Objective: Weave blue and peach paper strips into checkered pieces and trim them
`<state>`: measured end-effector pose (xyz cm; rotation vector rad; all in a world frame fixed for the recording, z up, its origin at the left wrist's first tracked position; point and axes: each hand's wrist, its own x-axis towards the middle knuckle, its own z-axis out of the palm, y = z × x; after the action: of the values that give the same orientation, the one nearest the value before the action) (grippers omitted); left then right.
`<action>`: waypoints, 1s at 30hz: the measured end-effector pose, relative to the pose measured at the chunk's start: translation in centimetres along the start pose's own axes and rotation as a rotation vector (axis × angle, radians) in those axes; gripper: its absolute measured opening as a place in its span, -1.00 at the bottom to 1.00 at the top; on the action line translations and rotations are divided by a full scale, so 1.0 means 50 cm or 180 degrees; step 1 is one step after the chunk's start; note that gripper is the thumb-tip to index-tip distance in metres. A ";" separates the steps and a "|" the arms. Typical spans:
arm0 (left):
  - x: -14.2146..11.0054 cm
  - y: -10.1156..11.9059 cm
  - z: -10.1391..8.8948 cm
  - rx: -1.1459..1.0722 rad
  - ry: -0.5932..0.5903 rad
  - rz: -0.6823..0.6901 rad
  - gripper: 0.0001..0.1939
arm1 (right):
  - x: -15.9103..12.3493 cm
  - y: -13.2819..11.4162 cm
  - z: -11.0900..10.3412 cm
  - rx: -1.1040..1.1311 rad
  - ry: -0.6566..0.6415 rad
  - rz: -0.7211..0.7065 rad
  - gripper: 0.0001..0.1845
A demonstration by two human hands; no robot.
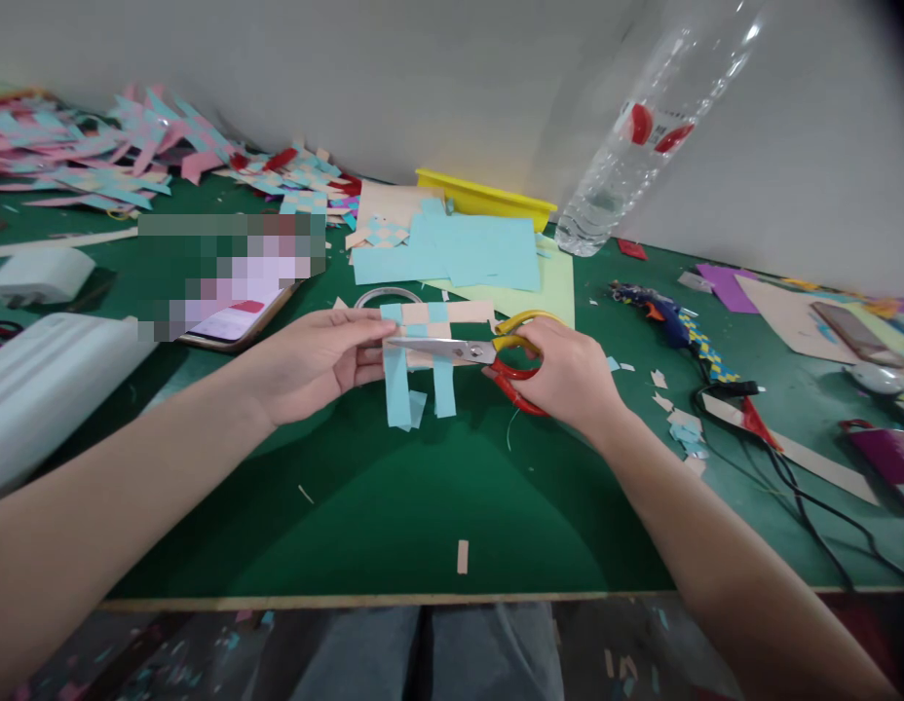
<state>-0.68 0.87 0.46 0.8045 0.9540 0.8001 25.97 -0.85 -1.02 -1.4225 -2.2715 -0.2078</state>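
Between the thumb and fingers of my left hand (320,355) is the left edge of a woven paper piece (417,313), made of light blue and pale peach strips. Its loose blue ends (444,385) hang down, and a peach end sticks out to the right. My right hand (573,370) is closed round the handles of a pair of scissors (477,350), one handle yellow and one red. The metal blades point left and lie across the front of the woven piece. Whether they cut into any strip I cannot tell.
Light blue sheets (473,251) lie behind my hands, near a yellow tray (488,202). A tilted plastic bottle (627,161) stands against the wall. Left are a phone (237,316), a white box-like object (50,389) and piled woven strips (79,156). Black cables (788,477) and paper scraps (686,433) lie right.
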 end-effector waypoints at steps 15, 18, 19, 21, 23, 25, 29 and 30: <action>0.006 0.003 -0.004 -0.0089 0.0566 -0.0013 -0.93 | 0.007 -0.010 -0.008 0.0083 0.0241 0.0286 -0.41; 0.005 0.003 -0.004 -0.0020 0.0529 -0.0146 -0.91 | 0.006 -0.011 -0.004 0.0153 0.0283 0.0257 -0.42; 0.004 0.003 -0.004 0.0001 0.0505 -0.0143 -0.92 | 0.005 -0.010 -0.003 0.0157 0.0355 0.0249 -0.44; 0.002 0.003 -0.004 0.0066 0.0432 -0.0084 -0.92 | 0.006 -0.008 -0.002 0.0097 0.0527 0.0254 -0.50; 0.000 0.002 -0.004 0.0116 0.0360 -0.0022 -0.91 | 0.007 -0.006 -0.004 0.0048 0.0633 0.0282 -0.52; -0.001 0.002 -0.003 0.0105 0.0285 -0.0007 -0.91 | 0.008 -0.006 -0.006 0.0045 0.0679 0.0301 -0.52; -0.004 -0.001 -0.001 0.0061 0.0115 -0.0008 -0.93 | 0.007 -0.014 -0.011 -0.0045 0.0683 0.0191 -0.55; -0.005 -0.001 -0.001 0.0092 0.0108 0.0013 -0.93 | 0.006 -0.018 -0.012 -0.0072 0.0653 0.0147 -0.57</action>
<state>-0.80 0.66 0.50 0.8203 0.9963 0.8070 25.25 -1.21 -0.24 -1.3951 -2.0748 -0.3490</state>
